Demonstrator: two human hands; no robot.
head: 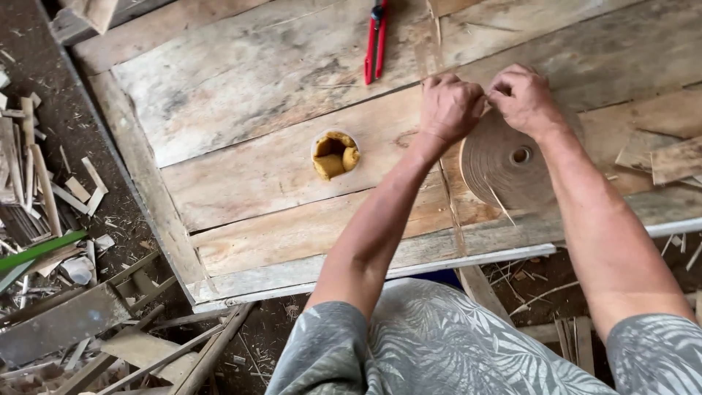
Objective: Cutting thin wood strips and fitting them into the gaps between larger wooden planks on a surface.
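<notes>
My left hand (450,106) and my right hand (521,96) are close together above a large flat roll of tan wood-veneer strip (504,168) lying on the plank workbench (256,168). Both hands pinch the loose end of the strip at the roll's far edge, fingers closed on it. A thin piece of the strip trails across the roll's near face. A small round pot of yellow-brown glue (335,154) stands to the left of my left forearm.
Red-handled pliers (376,40) lie at the bench's far side. Loose veneer pieces (669,150) sit at the right. Wood offcuts, slats and shavings (44,190) cover the ground to the left and below the bench.
</notes>
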